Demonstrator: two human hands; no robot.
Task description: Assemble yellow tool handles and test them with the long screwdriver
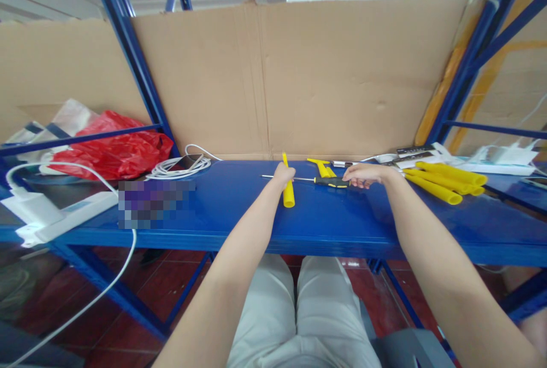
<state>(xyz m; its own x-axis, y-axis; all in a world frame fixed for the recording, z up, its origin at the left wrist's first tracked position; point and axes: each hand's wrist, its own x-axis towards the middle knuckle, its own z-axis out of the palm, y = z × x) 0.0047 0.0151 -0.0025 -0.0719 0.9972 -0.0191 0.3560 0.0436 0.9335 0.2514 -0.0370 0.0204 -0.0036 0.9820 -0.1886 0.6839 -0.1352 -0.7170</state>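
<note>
My left hand (283, 175) is closed around a yellow tapered tube (288, 192) that stands tilted on the blue shelf (239, 214). My right hand (363, 175) grips the black-and-yellow handle of a screwdriver (331, 182). Its thin metal shaft (277, 177) lies flat and points left, reaching my left hand and the tube. Just behind the handle lies another yellow piece (321, 167).
A pile of yellow tubes (444, 182) lies to the right, beside white and black flat items (416, 154). Coiled white cable (179, 167), a red plastic bag (115, 146) and a white power strip (60, 214) sit on the left. Cardboard (299, 77) backs the shelf.
</note>
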